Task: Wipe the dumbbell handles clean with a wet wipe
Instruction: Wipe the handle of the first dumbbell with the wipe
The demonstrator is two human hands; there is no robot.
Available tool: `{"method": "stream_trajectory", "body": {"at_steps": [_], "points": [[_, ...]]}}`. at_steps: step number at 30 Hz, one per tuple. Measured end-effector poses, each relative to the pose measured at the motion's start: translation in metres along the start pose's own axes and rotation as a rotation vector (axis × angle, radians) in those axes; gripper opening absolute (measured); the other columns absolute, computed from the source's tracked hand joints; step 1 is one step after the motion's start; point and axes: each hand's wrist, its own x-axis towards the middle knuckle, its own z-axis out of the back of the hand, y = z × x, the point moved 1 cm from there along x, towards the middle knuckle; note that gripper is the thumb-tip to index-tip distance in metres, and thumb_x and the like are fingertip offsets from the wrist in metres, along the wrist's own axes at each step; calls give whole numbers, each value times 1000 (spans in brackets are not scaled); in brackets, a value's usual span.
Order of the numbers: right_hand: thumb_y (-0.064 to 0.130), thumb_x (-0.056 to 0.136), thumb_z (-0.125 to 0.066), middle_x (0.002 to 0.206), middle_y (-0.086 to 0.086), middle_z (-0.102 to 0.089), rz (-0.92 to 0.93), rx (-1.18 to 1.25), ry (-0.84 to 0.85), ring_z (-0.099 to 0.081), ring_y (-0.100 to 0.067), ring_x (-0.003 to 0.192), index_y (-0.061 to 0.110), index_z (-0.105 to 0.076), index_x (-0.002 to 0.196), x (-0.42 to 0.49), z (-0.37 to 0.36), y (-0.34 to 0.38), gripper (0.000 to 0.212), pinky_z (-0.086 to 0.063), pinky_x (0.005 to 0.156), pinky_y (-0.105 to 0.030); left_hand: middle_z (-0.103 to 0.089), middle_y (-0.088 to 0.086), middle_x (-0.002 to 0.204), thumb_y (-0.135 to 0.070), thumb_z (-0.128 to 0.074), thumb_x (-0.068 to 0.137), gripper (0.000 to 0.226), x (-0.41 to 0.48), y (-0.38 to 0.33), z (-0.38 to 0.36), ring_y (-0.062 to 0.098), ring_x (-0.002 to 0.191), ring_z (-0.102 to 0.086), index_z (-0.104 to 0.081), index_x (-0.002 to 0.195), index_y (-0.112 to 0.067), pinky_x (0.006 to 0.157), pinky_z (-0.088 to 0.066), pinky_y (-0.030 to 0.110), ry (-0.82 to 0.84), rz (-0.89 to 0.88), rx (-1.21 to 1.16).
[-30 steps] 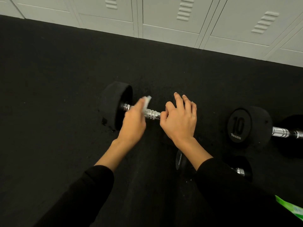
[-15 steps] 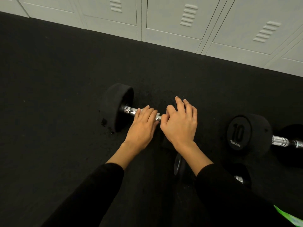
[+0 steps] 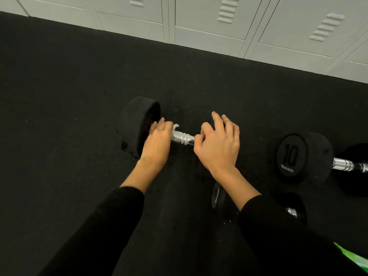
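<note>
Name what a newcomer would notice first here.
Mid-frame, the left hand holds a white wipe on a chrome handle beside a black weight, while the right hand rests on the other end. To the right lies a dumbbell marked 10; pale lockers line the top.

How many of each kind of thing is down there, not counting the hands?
Dumbbells: 3
Wet wipe: 1
Green packet, partly in view: 1
Total: 5
</note>
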Motion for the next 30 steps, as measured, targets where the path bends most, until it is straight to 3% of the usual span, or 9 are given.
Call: {"method": "stream_trajectory", "body": {"at_steps": [2,5,11,16,18,22,25,27,30], "points": [[30,83,-50,138,-11,-52,0,0,1,-41,-33,131,18,-68,94,0,0,0,24,-32,106,-51,-29,14,155,14,-46,89,62,-30,-7,1,28,146,-19,-33,147,-6,119,-18,35,-46,-49,-23],[30,84,-50,137,-11,-52,0,-7,-3,-41,-32,131,18,-68,95,1,1,-1,24,-32,106,-51,-14,10,160,19,-43,87,74,-47,-4,6,24,147,-15,-19,152,-7,117,-25,37,-41,-59,-29],[30,85,-49,137,-10,-52,3,-18,8,-42,-32,130,18,-68,94,3,-1,-2,24,-32,105,-49,-55,14,130,1,-44,94,28,-3,-5,9,29,128,-47,-57,119,-5,95,-43,39,-58,69,-30],[30,86,-49,138,-10,-52,0,-5,17,-41,-32,131,18,-69,96,7,0,-1,26,-32,105,-49,-35,12,153,9,-43,95,54,-40,3,-4,26,142,-30,-38,145,-9,113,-29,33,-127,9,-236],[31,86,-49,138,-10,-51,-1,-4,19,-41,-32,131,18,-68,96,8,0,-1,26,-32,106,-49,-35,11,153,7,-44,96,52,-39,8,-5,27,141,-33,-38,145,-9,113,-33,37,-130,-7,-198],[30,85,-48,136,-11,-53,11,2,-5,-43,-32,129,17,-68,95,5,-1,-3,26,-34,104,-49,-60,11,119,-5,-50,95,26,-4,5,6,30,113,-57,-57,120,-7,89,-48,47,-37,-73,-75],[31,85,-43,134,-10,-55,22,37,-30,-44,-32,128,18,-68,92,4,-1,-4,29,-34,103,-47,-66,10,106,-13,-48,95,20,19,-9,8,32,98,-60,-57,112,-10,78,-46,39,72,-97,-26],[31,87,-40,132,-8,-57,13,115,-51,-45,-29,128,19,-67,96,4,0,-6,31,-35,104,-45,-66,8,103,-18,-44,99,22,16,-17,4,29,96,-60,-57,114,-9,77,-35,30,56,-152,-27],[24,92,-46,126,-1,-60,-98,357,-76,-47,-22,126,19,-61,114,7,4,-9,26,-42,97,-39,-65,2,111,-22,-47,99,26,1,-11,2,20,112,-56,-60,118,-11,94,-29,22,81,-281,-167]]}}
